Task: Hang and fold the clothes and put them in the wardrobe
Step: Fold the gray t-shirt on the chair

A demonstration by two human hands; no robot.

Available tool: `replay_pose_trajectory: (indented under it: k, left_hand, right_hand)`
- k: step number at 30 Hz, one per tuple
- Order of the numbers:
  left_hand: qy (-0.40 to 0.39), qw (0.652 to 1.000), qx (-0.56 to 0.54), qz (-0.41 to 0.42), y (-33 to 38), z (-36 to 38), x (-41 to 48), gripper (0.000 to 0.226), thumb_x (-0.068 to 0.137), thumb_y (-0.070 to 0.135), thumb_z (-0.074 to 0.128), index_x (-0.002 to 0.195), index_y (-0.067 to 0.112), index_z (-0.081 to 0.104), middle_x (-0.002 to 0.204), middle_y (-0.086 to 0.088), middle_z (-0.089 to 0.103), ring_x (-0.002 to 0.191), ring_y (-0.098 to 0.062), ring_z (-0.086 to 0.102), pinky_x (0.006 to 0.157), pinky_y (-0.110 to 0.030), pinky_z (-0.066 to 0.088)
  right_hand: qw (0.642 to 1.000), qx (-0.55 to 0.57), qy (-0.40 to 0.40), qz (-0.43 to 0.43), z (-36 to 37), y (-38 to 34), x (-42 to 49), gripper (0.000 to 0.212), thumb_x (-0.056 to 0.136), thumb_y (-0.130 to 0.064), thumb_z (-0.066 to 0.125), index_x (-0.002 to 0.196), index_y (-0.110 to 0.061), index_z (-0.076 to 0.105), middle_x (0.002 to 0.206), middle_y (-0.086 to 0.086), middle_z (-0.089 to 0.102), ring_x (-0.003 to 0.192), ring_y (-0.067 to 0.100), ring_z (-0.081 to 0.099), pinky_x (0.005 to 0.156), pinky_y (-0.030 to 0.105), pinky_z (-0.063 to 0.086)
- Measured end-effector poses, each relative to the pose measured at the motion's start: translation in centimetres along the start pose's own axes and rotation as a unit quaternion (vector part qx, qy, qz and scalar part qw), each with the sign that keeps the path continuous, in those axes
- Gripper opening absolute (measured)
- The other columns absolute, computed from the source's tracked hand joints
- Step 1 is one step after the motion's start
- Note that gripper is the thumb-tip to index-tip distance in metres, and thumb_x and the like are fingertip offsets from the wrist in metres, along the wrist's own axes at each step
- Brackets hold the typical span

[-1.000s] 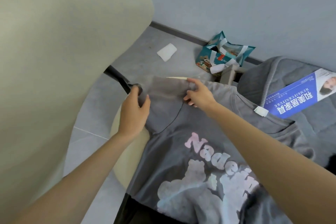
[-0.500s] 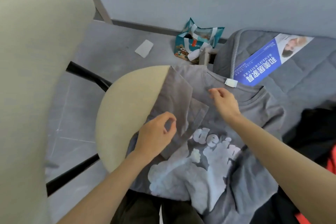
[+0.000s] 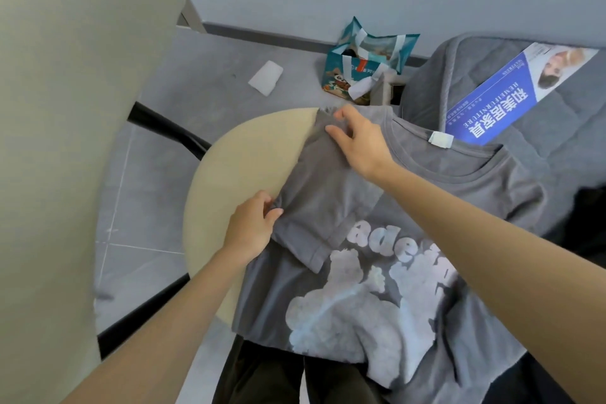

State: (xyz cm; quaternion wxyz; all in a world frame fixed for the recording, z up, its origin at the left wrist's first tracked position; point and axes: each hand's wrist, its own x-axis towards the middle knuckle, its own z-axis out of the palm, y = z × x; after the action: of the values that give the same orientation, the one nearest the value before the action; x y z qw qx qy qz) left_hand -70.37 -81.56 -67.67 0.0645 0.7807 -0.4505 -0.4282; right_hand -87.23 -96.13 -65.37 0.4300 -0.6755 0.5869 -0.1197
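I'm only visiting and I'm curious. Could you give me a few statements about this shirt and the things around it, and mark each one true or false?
1. The grey T-shirt lies print-up, partly on the beige chair seat. True.
2. One sleeve is folded in over the shirt's front. True.
3. The left hand holds a hanger. False: it pinches the folded edge of the shirt.
4. The teal bag stands on the chair seat. False: it stands on the floor by the wall.
5. A blue leaflet lies on the grey pad beyond the shirt. True.
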Motion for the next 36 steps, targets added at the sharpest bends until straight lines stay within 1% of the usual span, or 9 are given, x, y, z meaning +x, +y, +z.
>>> replay_pose_trajectory:
  k: [4, 9, 13, 15, 17, 24, 31, 34, 36]
  left_hand:
    - [0.001, 1.0, 0.018, -0.007, -1.4, -1.3, 0.4, 0.012, 0.094, 0.018, 0.056, 0.095, 0.008, 0.051, 0.093, -0.008, 0.058, 0.088, -0.029, 0.056, 0.07, -0.032, 0.036]
    - [0.093, 0.987, 0.097, 0.086, -0.7, -1.6, -0.9, 0.045, 0.089, 0.025, 0.064, 0.127, 0.012, 0.045, 0.127, -0.012, 0.043, 0.114, -0.031, 0.044, 0.086, -0.037, 0.042]
    - [0.024, 0.931, 0.264, 0.251, 1.6, -0.9, 0.0, 0.091, 0.091, 0.054, 0.051, 0.151, 0.025, -0.009, 0.159, -0.002, -0.016, 0.147, -0.029, -0.01, 0.116, -0.047, 0.014]
    - [-0.024, 0.878, 0.386, 0.282, 2.2, -0.6, 1.2, 0.11, 0.083, 0.067, 0.049, 0.141, 0.022, -0.033, 0.147, 0.0, -0.04, 0.137, -0.029, -0.032, 0.115, -0.054, 0.004]
    - [-0.068, 0.849, 0.441, 0.284, 2.3, -0.6, 2.4, 0.124, 0.074, 0.071, 0.055, 0.14, 0.017, -0.035, 0.147, -0.002, -0.041, 0.136, -0.028, -0.034, 0.115, -0.057, 0.002]
    - [-0.107, 0.837, 0.481, 0.236, 1.7, -0.2, 2.9, 0.148, 0.056, 0.076, 0.068, 0.132, 0.017, -0.044, 0.149, -0.007, -0.04, 0.141, -0.03, -0.028, 0.113, -0.059, 0.0]
    - [-0.105, 0.865, 0.402, 0.281, 5.8, 3.1, -0.6, 0.12, 0.076, 0.071, 0.056, 0.145, 0.019, -0.028, 0.151, -0.006, -0.035, 0.141, -0.028, -0.029, 0.11, -0.061, -0.01]
    - [-0.085, 0.887, 0.309, 0.333, 8.8, 6.1, -2.9, 0.075, 0.092, 0.05, 0.049, 0.152, 0.021, 0.015, 0.16, -0.003, 0.003, 0.147, -0.024, -0.003, 0.117, -0.049, 0.002]
    - [-0.072, 0.91, 0.218, 0.345, 11.1, 8.7, -5.3, 0.049, 0.091, 0.039, 0.054, 0.136, 0.02, 0.049, 0.147, -0.004, 0.034, 0.136, -0.024, 0.024, 0.111, -0.036, 0.023]
  right_hand:
    - [0.989, -0.137, 0.033, -0.039, 1.5, -1.1, 0.9, 0.018, 0.1, -0.035, 0.043, 0.108, -0.02, 0.051, 0.08, 0.002, 0.061, 0.08, 0.028, 0.057, 0.059, 0.035, 0.041]
    - [0.987, -0.126, 0.025, 0.094, 2.5, -0.2, 0.3, 0.046, 0.094, -0.059, 0.041, 0.109, -0.017, 0.046, 0.104, 0.006, 0.062, 0.101, 0.029, 0.055, 0.074, 0.041, 0.048]
    - [0.985, -0.141, -0.025, 0.101, 1.6, 1.5, -2.4, 0.057, 0.08, -0.074, 0.048, 0.095, -0.02, 0.049, 0.09, 0.003, 0.059, 0.087, 0.022, 0.055, 0.065, 0.035, 0.045]
    - [0.984, -0.153, -0.037, 0.087, 0.6, 2.5, -3.5, 0.05, 0.076, -0.072, 0.056, 0.074, -0.023, 0.045, 0.071, -0.003, 0.055, 0.072, 0.02, 0.055, 0.053, 0.031, 0.037]
    - [0.985, -0.146, -0.008, 0.093, -0.4, 3.1, -4.0, 0.049, 0.077, -0.066, 0.061, 0.064, -0.024, 0.038, 0.061, -0.005, 0.047, 0.064, 0.02, 0.049, 0.048, 0.031, 0.029]
    - [0.983, -0.107, 0.064, 0.135, -1.5, 5.7, -6.3, 0.022, 0.082, -0.022, 0.072, 0.098, -0.015, 0.058, 0.094, 0.002, 0.056, 0.097, 0.025, 0.053, 0.075, 0.034, 0.044]
    - [0.972, -0.115, 0.143, 0.146, -4.5, 7.1, -12.3, 0.023, 0.091, -0.019, 0.057, 0.113, -0.013, 0.059, 0.116, 0.005, 0.06, 0.112, 0.027, 0.046, 0.087, 0.038, 0.042]
    - [0.952, -0.14, 0.191, 0.191, -6.7, 8.9, -15.9, 0.025, 0.09, -0.018, 0.057, 0.115, -0.011, 0.058, 0.118, 0.01, 0.057, 0.111, 0.032, 0.044, 0.088, 0.041, 0.038]
    - [0.936, -0.151, 0.213, 0.236, -8.3, 10.9, -19.0, 0.029, 0.09, -0.019, 0.057, 0.117, -0.01, 0.057, 0.122, 0.013, 0.053, 0.114, 0.034, 0.042, 0.089, 0.041, 0.037]
